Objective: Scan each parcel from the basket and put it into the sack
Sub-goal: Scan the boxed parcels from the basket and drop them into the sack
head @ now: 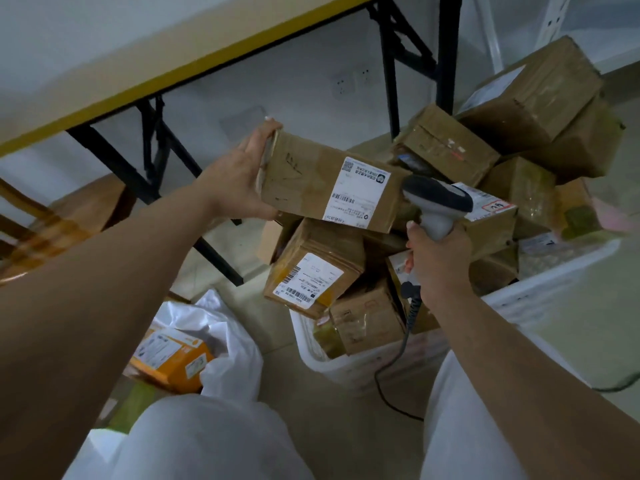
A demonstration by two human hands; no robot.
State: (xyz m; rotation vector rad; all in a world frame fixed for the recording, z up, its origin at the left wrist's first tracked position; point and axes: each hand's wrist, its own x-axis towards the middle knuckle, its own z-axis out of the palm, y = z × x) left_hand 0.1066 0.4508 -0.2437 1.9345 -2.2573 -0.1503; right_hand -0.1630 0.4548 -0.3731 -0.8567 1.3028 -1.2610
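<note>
Overhead at upper left, a long table (pixel 180 57) with a yellow edge and black folding legs. Below it at right, a white basket (pixel 360 367) heaped well above its rim with brown cardboard parcels (pixel 530 95), several bearing white shipping labels. At lower left, a white sack (pixel 221 344) standing open on the floor, with an orange-and-white box (pixel 169 355) lying inside its mouth. Far left, something brown and striped, too blurred to name.

Held up over the heap, between table and basket: one long brown parcel (pixel 311 174), tilted, label side facing the camera, white label (pixel 358 192) with barcode and square code near its right end. Clear of the sack and, as far as the angle allows, lifted off the boxes beneath it.

At the parcel's left end, the left hand (pixel 239 178), fingers curled over the top edge and thumb under the bottom, gripping that end.

Just right of the label, a grey and dark handheld scanner (pixel 438 202), head aimed left toward the label and close to the parcel's right end. Wrapped around its handle from below, the right hand (pixel 438 261), fingers closed tight on the grip. Trailing down from the handle's base, a dark coiled cable (pixel 407 327) running over the basket's front wall to the floor.
</note>
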